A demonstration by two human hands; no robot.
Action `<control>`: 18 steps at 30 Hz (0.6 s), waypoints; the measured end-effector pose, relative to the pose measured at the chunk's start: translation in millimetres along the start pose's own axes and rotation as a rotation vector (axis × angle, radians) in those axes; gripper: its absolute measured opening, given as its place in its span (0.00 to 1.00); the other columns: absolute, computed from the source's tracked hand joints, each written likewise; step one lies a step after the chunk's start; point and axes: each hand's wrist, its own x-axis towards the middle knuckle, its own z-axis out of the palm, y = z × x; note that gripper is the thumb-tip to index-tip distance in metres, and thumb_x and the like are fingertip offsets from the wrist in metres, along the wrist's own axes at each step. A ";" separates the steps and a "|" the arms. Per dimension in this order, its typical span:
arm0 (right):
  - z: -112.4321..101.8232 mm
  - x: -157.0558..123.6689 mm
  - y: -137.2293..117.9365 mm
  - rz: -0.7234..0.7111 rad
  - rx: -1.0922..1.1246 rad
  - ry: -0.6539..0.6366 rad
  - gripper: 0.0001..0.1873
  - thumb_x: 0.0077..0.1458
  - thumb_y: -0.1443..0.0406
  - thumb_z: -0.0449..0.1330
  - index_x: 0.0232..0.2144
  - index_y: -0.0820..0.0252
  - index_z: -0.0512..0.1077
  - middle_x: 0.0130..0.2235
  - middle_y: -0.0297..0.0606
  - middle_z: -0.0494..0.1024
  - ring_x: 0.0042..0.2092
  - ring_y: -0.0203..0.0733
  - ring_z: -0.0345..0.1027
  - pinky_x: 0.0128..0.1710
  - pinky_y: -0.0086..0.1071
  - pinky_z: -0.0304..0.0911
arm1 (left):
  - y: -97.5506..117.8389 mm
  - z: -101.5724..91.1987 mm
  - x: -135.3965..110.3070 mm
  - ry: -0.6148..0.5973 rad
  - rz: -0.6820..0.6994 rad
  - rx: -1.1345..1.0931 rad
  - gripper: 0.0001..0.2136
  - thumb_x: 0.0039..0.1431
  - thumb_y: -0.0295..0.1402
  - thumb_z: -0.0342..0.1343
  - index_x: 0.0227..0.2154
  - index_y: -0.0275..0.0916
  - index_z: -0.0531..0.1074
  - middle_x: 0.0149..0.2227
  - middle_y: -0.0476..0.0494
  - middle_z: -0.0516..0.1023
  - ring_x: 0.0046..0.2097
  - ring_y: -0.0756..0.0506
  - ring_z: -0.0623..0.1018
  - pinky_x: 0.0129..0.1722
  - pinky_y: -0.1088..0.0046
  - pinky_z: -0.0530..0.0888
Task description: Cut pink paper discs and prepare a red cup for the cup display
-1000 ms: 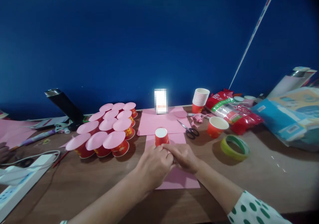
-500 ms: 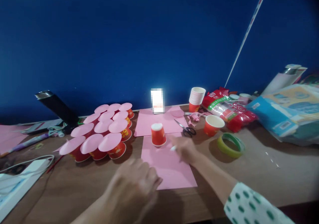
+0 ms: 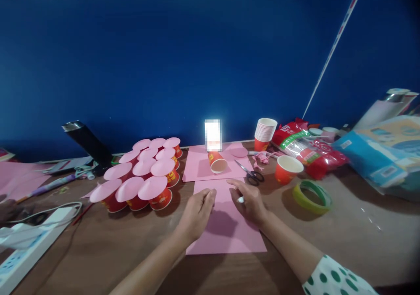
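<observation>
A plain blue wall (image 3: 197,58) rises behind a brown wooden table (image 3: 98,260). At the far left, a white power strip (image 3: 34,238) lies near the front, with a pink sheet (image 3: 19,179) farther back. A black flask (image 3: 90,146) leans beside the wall. Next come twelve red paper cups (image 3: 160,198), upside down and close together, each topped by a pink paper disc (image 3: 152,187).

The left hand (image 3: 199,209) is over the left part of the front pink paper (image 3: 226,238), fingers together and half bent; I cannot tell whether it grips anything. Beyond the hands, a single red cup (image 3: 217,162) lies on its side on the back pink paper (image 3: 197,166), its mouth toward the person, just in front of a bright blurred rectangle (image 3: 213,135). The right hand (image 3: 248,201), below a green-dotted sleeve (image 3: 334,277), has its fingers curled round a small white thing (image 3: 240,199).

Scissors (image 3: 254,177) lie beyond the right hand. Farther right are a stack of cups (image 3: 265,131), an upright open cup (image 3: 285,174), a red bag (image 3: 310,148), a yellow-green tape roll (image 3: 303,203) and a blue packet (image 3: 370,155).
</observation>
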 end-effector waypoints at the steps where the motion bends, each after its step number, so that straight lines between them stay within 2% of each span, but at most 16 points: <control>1: -0.1 1.3 1.0 0.000 0.008 0.001 0.16 0.62 0.67 0.53 0.51 0.60 0.70 0.26 0.35 0.77 0.28 0.37 0.71 0.32 0.30 0.68 | 0.2 4.8 4.0 -0.036 -0.019 -0.061 0.23 0.66 0.50 0.38 0.21 0.41 0.59 0.21 0.51 0.64 0.26 0.49 0.65 0.28 0.73 0.61; 5: 0.4 4.9 1.9 -0.003 0.057 -0.047 0.19 0.59 0.67 0.55 0.53 0.59 0.69 0.29 0.35 0.77 0.28 0.36 0.70 0.31 0.29 0.67 | 0.1 19.9 17.5 -0.118 -0.053 -0.175 0.28 0.64 0.56 0.35 0.17 0.41 0.58 0.18 0.51 0.62 0.24 0.49 0.64 0.29 0.72 0.62; 11: -1.0 6.3 8.2 0.034 0.109 -0.074 0.12 0.59 0.69 0.53 0.43 0.58 0.73 0.31 0.38 0.78 0.31 0.38 0.71 0.31 0.29 0.66 | -1.2 32.1 38.1 -0.200 -0.080 -0.177 0.30 0.62 0.58 0.33 0.14 0.41 0.57 0.15 0.51 0.59 0.22 0.49 0.63 0.27 0.71 0.61; 15: -0.2 8.0 15.6 0.119 0.098 -0.023 0.07 0.60 0.67 0.54 0.40 0.58 0.71 0.32 0.37 0.78 0.31 0.37 0.72 0.32 0.29 0.67 | 2.7 37.9 53.2 -0.172 -0.064 -0.110 0.28 0.63 0.56 0.35 0.17 0.41 0.60 0.17 0.51 0.62 0.24 0.48 0.64 0.27 0.71 0.60; 18: 0.1 8.7 16.9 0.192 0.040 0.068 0.06 0.61 0.65 0.54 0.39 0.59 0.70 0.28 0.35 0.76 0.28 0.38 0.71 0.29 0.29 0.66 | 5.5 43.8 67.1 -0.101 0.005 -0.086 0.24 0.63 0.53 0.40 0.21 0.40 0.63 0.21 0.52 0.64 0.26 0.48 0.65 0.28 0.72 0.61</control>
